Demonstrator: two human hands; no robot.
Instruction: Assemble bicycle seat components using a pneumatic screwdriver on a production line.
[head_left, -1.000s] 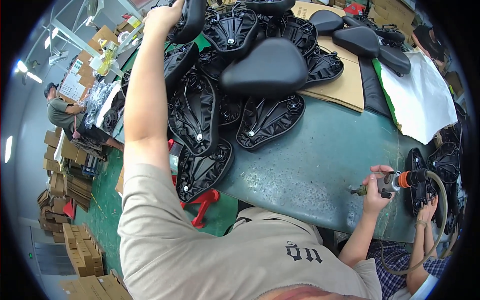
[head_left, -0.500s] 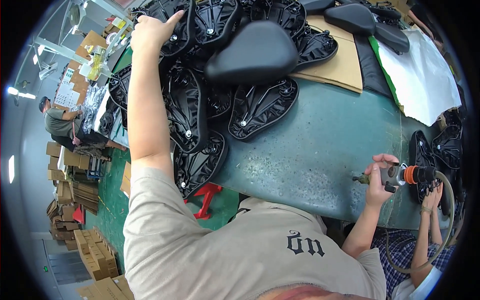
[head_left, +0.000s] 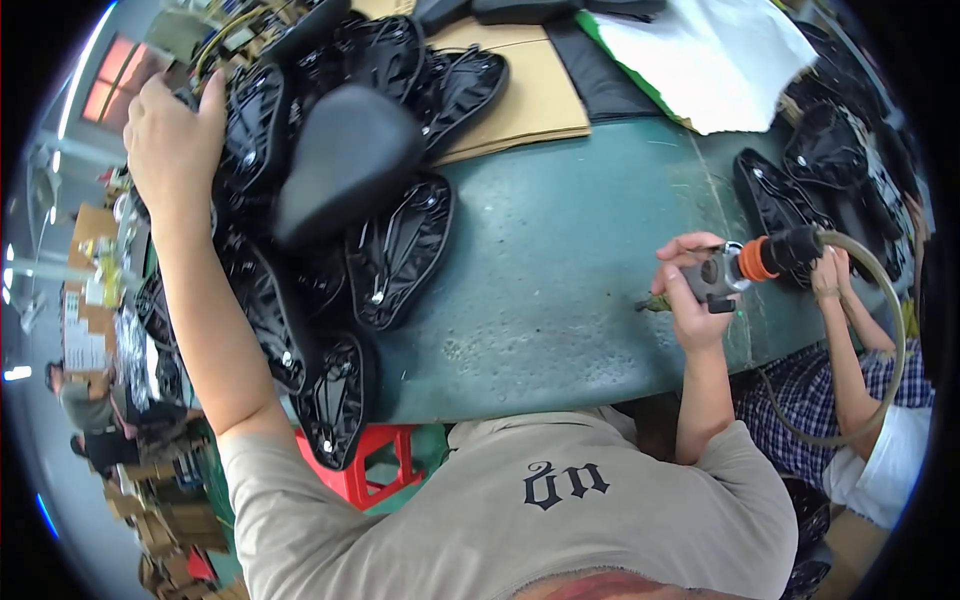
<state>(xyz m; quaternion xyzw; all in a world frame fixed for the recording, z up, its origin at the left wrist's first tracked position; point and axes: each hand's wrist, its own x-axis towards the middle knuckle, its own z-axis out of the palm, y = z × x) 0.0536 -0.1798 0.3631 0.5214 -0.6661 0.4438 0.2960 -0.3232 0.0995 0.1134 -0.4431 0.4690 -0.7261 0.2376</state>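
Note:
My left arm stretches to the far left over a pile of black bicycle saddles (head_left: 400, 250), most lying with their metal rails up. My left hand (head_left: 175, 140) is at the pile's far edge, thumb spread away from the fingers; the fingertips are partly hidden. Close beside its thumb lies an upturned saddle (head_left: 252, 130). One saddle (head_left: 350, 150) rests smooth side up on top of the others. On the right, my right hand (head_left: 695, 300) is closed around a grey air tool (head_left: 712, 278) with an orange ring and a hose. Its narrow tip points left above the green table (head_left: 540, 280).
Flat cardboard (head_left: 530, 90) and a white sheet (head_left: 710, 60) lie across the table's far side. At right, another person's hands (head_left: 830, 270) touch an upturned saddle (head_left: 775, 195). The air hose (head_left: 895, 340) loops down beside that person. A red stool (head_left: 375, 465) stands below the table edge.
The view has turned to the right, so the saddle pile sits further left in it. My left hand stays out at the pile's far edge. My right hand still holds the air tool.

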